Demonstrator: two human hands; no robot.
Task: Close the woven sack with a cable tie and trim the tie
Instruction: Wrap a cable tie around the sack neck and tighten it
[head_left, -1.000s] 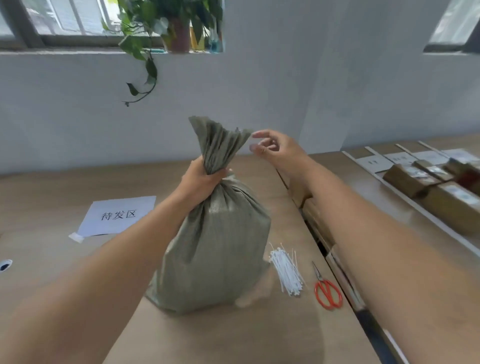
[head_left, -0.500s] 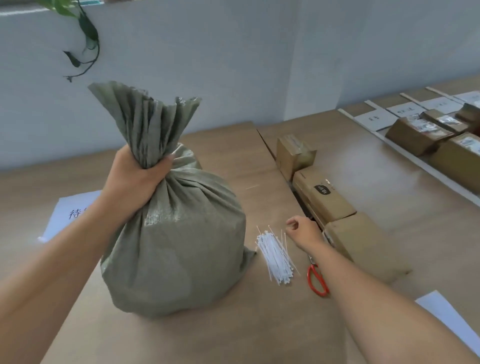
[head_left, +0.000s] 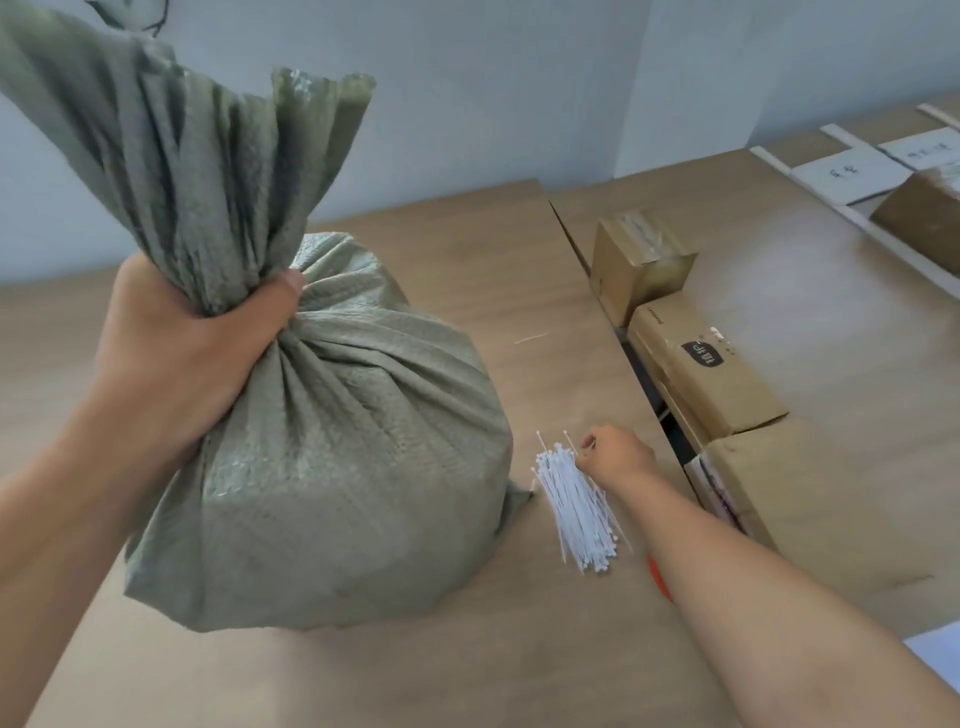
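A full grey-green woven sack (head_left: 343, 467) stands upright on the wooden table (head_left: 467, 670). My left hand (head_left: 182, 358) grips its gathered neck, and the loose mouth fans out above the fist. To the right of the sack lies a bundle of white cable ties (head_left: 576, 504). My right hand (head_left: 613, 457) is down at the far end of that bundle, fingers curled and pinching at the tie tips. A sliver of the red scissors (head_left: 658, 579) shows beside my right forearm; the rest is hidden under the arm.
Three brown cardboard boxes (head_left: 701, 364) line the gap between this table and the one on the right. More boxes and white paper labels (head_left: 852, 171) sit at the far right. A single stray tie (head_left: 531, 339) lies behind the sack. A white sheet corner (head_left: 935, 649) shows bottom right.
My right hand dropped from beside the sack's neck to the table and reached the far end of the cable tie bundle. The left hand kept its grip on the neck.
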